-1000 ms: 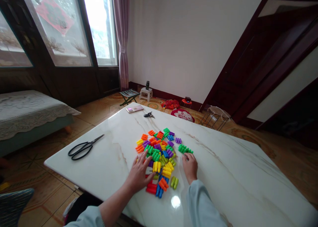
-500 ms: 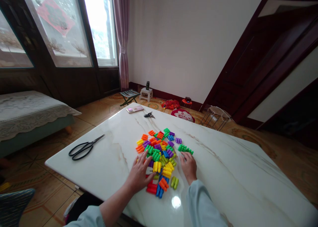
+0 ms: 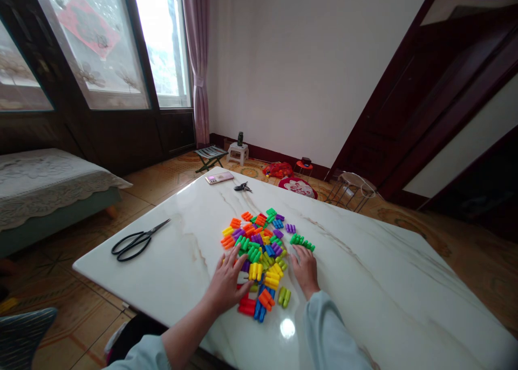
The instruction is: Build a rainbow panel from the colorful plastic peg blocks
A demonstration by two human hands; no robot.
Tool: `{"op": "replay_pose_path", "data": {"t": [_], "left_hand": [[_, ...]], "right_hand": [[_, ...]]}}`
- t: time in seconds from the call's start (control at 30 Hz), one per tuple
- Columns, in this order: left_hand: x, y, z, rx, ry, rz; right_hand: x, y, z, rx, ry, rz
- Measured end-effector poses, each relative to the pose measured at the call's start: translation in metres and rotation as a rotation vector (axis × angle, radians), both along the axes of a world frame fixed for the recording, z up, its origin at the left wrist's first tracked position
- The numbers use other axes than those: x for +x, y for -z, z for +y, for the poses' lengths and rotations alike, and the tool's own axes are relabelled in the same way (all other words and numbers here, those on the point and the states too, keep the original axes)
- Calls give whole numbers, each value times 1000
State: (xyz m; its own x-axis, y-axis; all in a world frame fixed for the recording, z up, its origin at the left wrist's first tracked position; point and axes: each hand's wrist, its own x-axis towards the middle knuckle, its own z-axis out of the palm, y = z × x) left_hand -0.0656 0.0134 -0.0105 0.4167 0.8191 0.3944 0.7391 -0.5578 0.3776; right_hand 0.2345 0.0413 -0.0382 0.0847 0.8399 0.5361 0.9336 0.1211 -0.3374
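Observation:
A heap of small coloured plastic building blocks (image 3: 256, 272) with rounded, tube-like parts lies on the white marble-patterned table (image 3: 376, 283). Fingers apart, my left hand (image 3: 226, 281) rests at the heap's left edge, its fingertips by some green blocks (image 3: 254, 254). My right hand (image 3: 306, 271) is on the other side, fingers loosely stretched and nothing seen in them. Just beyond its fingertips sits a row of joined green blocks (image 3: 302, 242). A lone yellow-green block (image 3: 284, 297) lies between my hands, nearer to me.
Black-handled scissors (image 3: 140, 240) lie at the table's left. Toward the far corner are a phone (image 3: 219, 178) and a bunch of keys (image 3: 243, 187). Beyond the table stand a folding stool (image 3: 211, 153) and a white stool (image 3: 238, 153); a cloth-covered bed (image 3: 56, 181) is at left.
My right hand has shifted slightly left, and its fingers have loosened a little beside the green row. My left hand and the blocks look unchanged.

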Motion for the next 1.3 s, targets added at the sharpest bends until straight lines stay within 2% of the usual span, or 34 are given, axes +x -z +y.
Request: {"op": "replay_pose_path", "data": {"t": [0.33, 0.53, 0.63, 0.97, 1.13, 1.3], "left_hand": [[-1, 2, 1, 0, 1, 22], [-1, 1, 1, 5, 2, 13], [-1, 1, 1, 8, 3, 6], [-1, 1, 1, 0, 3, 20], [-1, 2, 1, -2, 5, 20], [-1, 3, 1, -7, 3, 23]], "right_hand": [[-2, -4, -2, -9, 14, -14], [5, -2, -8, 90, 227, 70], [8, 2, -8, 113, 284, 84], [8, 3, -5, 50, 304, 39], [8, 3, -5, 76, 316, 81], [6, 2, -5, 22, 323, 22]]}}
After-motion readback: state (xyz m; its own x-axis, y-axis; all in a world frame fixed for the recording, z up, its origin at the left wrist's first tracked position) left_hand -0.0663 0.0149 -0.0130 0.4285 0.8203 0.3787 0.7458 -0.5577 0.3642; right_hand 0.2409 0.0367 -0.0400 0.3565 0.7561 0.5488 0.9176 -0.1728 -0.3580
